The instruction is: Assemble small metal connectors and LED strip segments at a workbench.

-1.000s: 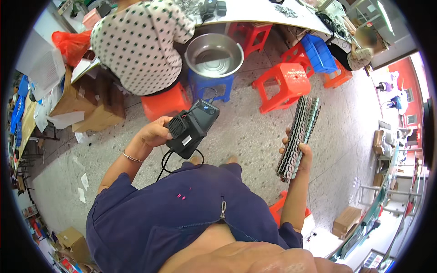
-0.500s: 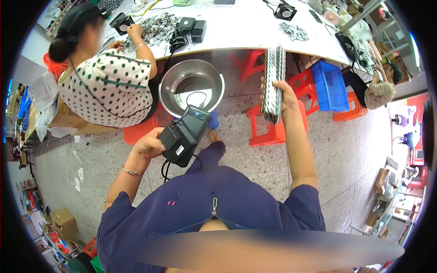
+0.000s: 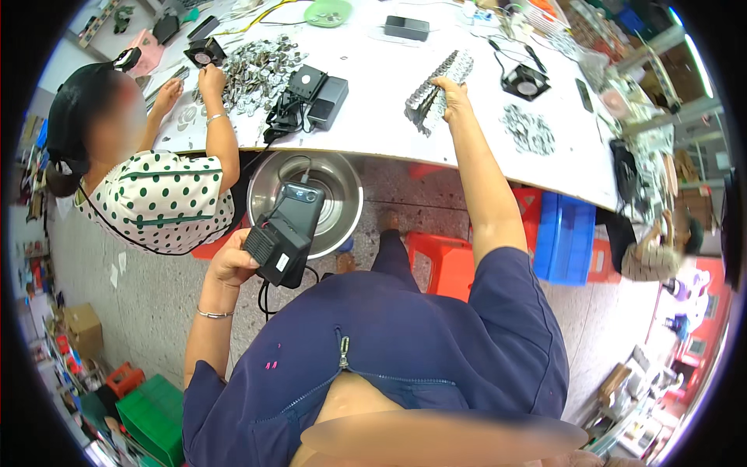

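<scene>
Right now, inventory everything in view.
Table: 1, white, top middle
Metal bundle: 1, silver, in right hand
Handheld device: 1, black, in left hand
Loose metal pieces: 2+ piles, silver, on table
Fans: 2, black, on table
Boxy devices: several, black, on table
Dish: 1, green, table's far side
Basin: 1, silver, by near table edge
Crates: 2+, blue right, green lower left
Stools: several, red, on floor
Co-workers: 2, patterned tops, left and right
Clutter: uncountable, mixed colours, rim
Own outfit: 1, navy, lower middle
Left hand: 1, bare, on handheld device
Right hand: 1, bare, on metal bundle
</scene>
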Motion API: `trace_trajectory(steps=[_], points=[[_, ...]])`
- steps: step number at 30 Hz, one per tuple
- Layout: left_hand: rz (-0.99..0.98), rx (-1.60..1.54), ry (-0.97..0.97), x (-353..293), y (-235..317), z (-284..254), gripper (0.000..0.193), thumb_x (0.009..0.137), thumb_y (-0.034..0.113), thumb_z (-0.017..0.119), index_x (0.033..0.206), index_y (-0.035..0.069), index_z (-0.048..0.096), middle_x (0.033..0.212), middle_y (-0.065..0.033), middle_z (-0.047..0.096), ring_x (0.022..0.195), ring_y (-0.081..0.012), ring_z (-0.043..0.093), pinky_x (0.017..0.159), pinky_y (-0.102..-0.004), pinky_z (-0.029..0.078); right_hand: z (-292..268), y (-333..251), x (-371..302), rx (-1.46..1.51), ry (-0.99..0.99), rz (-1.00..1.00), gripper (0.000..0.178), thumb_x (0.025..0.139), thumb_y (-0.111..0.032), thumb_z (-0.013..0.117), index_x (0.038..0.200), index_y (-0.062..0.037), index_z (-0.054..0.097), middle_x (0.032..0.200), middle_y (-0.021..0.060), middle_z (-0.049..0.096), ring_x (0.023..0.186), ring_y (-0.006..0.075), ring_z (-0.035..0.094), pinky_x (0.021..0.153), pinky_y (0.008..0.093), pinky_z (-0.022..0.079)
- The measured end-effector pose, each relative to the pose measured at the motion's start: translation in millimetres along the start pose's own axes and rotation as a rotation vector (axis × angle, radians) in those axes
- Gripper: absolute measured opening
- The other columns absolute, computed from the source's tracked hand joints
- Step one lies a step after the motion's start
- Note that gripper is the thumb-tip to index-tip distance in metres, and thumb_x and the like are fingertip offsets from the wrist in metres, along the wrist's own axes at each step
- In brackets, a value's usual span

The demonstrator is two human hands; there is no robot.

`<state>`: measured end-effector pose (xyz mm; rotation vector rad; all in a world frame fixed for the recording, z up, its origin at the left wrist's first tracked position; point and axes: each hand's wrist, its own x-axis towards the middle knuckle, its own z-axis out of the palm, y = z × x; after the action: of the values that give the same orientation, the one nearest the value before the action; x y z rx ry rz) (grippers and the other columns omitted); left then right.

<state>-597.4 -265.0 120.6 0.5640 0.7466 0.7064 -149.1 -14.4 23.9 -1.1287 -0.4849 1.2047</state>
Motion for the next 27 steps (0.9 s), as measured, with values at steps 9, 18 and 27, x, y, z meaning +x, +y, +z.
trace_trajectory(steps=[9, 18, 27], points=[[0.166, -0.119, 0.261, 53, -4, 38, 0.046, 0.054, 0.002, 0.071, 0.099, -0.006, 0.063, 0.089, -0.0084, 0.068, 0.076, -0.0178, 0.066, 0.075, -0.0299, 0.053, -2, 23, 92, -0.507, 0.293, 0.289, 0.061, 0.078, -0.009, 0.066, 0.129, 0.0004, 0.033, 0.127, 0.0228, 0.046, 0.108, 0.0353, 0.054, 0.072, 0.0555, 0.055], [0.162, -0.154, 0.157, 83, -21, 35, 0.070, 0.053, 0.006, 0.072, 0.120, -0.006, 0.053, 0.105, -0.0113, 0.064, 0.093, -0.0224, 0.064, 0.085, -0.0332, 0.052, 23, 39, 110, -0.949, 0.526, 0.153, 0.089, 0.058, -0.023, 0.082, 0.125, 0.0089, 0.034, 0.113, 0.0260, 0.058, 0.105, 0.0363, 0.060, 0.086, 0.0362, 0.051], [0.162, -0.188, 0.110, 99, -22, 38, 0.045, 0.057, 0.002, 0.069, 0.101, -0.006, 0.063, 0.092, -0.0094, 0.069, 0.082, -0.0187, 0.067, 0.078, -0.0309, 0.053, -22, 9, 109, -0.091, 0.234, 0.335, 0.028, 0.075, -0.006, 0.066, 0.102, -0.0042, 0.058, 0.093, 0.0101, 0.063, 0.076, 0.0227, 0.062, 0.057, 0.0377, 0.051]])
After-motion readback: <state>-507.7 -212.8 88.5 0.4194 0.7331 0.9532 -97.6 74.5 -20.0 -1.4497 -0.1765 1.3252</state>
